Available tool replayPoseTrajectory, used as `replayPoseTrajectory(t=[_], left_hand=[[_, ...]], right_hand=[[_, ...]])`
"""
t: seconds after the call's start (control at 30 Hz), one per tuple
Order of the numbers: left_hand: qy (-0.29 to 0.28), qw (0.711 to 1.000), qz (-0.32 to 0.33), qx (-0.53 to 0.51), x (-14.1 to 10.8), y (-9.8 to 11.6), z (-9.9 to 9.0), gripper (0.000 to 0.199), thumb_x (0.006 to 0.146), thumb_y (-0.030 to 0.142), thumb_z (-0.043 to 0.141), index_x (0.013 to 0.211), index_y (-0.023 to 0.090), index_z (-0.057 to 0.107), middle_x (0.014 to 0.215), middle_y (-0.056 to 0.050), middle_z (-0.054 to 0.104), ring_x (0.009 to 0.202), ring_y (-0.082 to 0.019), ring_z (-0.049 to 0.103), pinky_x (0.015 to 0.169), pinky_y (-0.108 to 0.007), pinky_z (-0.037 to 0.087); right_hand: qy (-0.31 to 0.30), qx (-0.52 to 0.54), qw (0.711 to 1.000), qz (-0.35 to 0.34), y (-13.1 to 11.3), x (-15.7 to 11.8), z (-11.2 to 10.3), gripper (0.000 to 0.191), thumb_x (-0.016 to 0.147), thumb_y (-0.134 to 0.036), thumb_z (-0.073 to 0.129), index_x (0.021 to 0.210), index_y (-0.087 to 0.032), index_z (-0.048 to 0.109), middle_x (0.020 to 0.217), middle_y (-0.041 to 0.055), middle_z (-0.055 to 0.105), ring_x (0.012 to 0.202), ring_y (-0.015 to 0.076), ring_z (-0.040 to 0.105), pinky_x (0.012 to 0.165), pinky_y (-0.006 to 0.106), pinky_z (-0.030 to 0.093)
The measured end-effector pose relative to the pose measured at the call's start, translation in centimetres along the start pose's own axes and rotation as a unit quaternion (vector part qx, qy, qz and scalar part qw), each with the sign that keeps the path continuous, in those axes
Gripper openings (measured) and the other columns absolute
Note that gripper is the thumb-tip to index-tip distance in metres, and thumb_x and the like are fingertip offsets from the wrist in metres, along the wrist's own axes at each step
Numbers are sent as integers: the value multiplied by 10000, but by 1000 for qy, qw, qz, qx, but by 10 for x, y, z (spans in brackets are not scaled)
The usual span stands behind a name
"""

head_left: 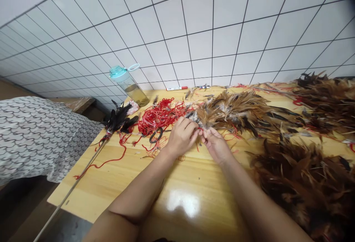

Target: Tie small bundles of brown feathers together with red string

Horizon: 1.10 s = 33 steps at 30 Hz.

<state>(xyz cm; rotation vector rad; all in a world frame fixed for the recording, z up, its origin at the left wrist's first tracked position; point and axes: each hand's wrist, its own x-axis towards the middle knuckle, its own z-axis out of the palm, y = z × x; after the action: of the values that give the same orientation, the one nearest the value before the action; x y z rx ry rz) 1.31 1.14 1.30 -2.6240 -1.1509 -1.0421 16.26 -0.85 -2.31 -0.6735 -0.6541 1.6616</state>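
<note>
Bare forearms (146,184) are angling inward, left hand (181,133) and right hand (217,146) together pinching red string (200,128) below tan feathers (235,109), seemingly tying, next pull likely needing even tension.

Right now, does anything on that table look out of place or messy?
The red string beside the left hand lies in a loose tangle, and a feathered stick juts past the edge of the table, both looking untidy.

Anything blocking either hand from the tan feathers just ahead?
Nothing visible. The left hand and right hand meet at the near edge of the tan feathers, fingertips apparently pinching a bit of red cord. The red tangle lies left, outside that path.
</note>
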Motion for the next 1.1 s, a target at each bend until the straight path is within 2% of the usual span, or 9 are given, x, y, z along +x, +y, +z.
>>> replayPoseTrajectory(t=[0.23, 0.37, 0.43, 0.53, 0.6, 0.7, 0.83, 0.97, 1.1], left_hand=[[-6, 1000, -5, -20, 0, -1, 2, 65, 863, 172, 534, 839, 192, 590, 838, -68, 626, 813, -191, 499, 785, -348, 413], [4, 988, -103, -113, 2, -1, 1, 63, 838, 170, 545, 786, 190, 577, 790, -42, 613, 785, -168, 513, 759, -319, 407], [5, 957, -208, -204, 4, 0, 2, 61, 825, 186, 550, 766, 184, 569, 746, -18, 585, 723, -142, 508, 702, -284, 401], [12, 869, -343, -357, 5, 4, 8, 80, 812, 234, 568, 767, 172, 545, 702, 12, 544, 655, -111, 492, 647, -244, 389], [24, 819, -376, -433, 4, 7, 14, 122, 804, 268, 593, 771, 167, 533, 704, 17, 551, 667, -105, 511, 668, -236, 399], [32, 784, -381, -489, 1, 11, 21, 170, 787, 304, 642, 796, 160, 551, 739, 10, 585, 693, -102, 534, 694, -230, 411], [34, 781, -377, -497, 0, 13, 23, 207, 768, 326, 684, 804, 155, 572, 741, 10, 593, 688, -93, 533, 693, -220, 420], [12, 795, -361, -488, 0, 16, 20, 209, 790, 332, 668, 840, 154, 572, 714, 9, 602, 661, -97, 560, 677, -230, 442], [-23, 817, -324, -477, -2, 20, 21, 171, 824, 307, 625, 864, 150, 569, 729, -10, 627, 671, -108, 589, 689, -249, 464]], right_hand=[[-12, -13, 1000, 7, -1, -1, 1, 342, 675, -447, 769, 610, -205, 537, 724, -1, 563, 621, 114, 425, 609, 276, 351], [7, 1, 1000, 14, 0, 0, -1, 296, 634, -431, 797, 663, -216, 595, 746, 0, 561, 665, 126, 439, 609, 266, 353], [18, 3, 1000, 11, -1, 1, -1, 272, 617, -408, 805, 739, -226, 644, 796, 4, 560, 705, 134, 455, 598, 259, 346], [13, -2, 1000, 2, -1, 1, 0, 277, 616, -403, 804, 784, -232, 666, 822, 5, 539, 732, 138, 452, 596, 258, 340], [0, -7, 1000, -10, -1, 1, 1, 256, 630, -411, 798, 728, -230, 645, 749, -8, 488, 693, 132, 414, 614, 262, 345], [-19, -25, 999, -39, 0, 1, 3, 255, 674, -410, 768, 643, -231, 589, 679, -20, 422, 660, 136, 372, 659, 279, 361], [-21, -37, 998, -48, 2, 2, 2, 270, 693, -410, 748, 620, -230, 561, 671, -16, 432, 665, 143, 381, 676, 287, 368], [-4, -8, 1000, -9, 2, 3, -2, 272, 662, -414, 772, 676, -229, 574, 650, -25, 453, 637, 135, 392, 615, 273, 362], [19, 37, 999, 1, 1, 5, -6, 335, 623, -376, 816, 606, -207, 526, 655, -26, 479, 647, 117, 434, 603, 248, 383]])
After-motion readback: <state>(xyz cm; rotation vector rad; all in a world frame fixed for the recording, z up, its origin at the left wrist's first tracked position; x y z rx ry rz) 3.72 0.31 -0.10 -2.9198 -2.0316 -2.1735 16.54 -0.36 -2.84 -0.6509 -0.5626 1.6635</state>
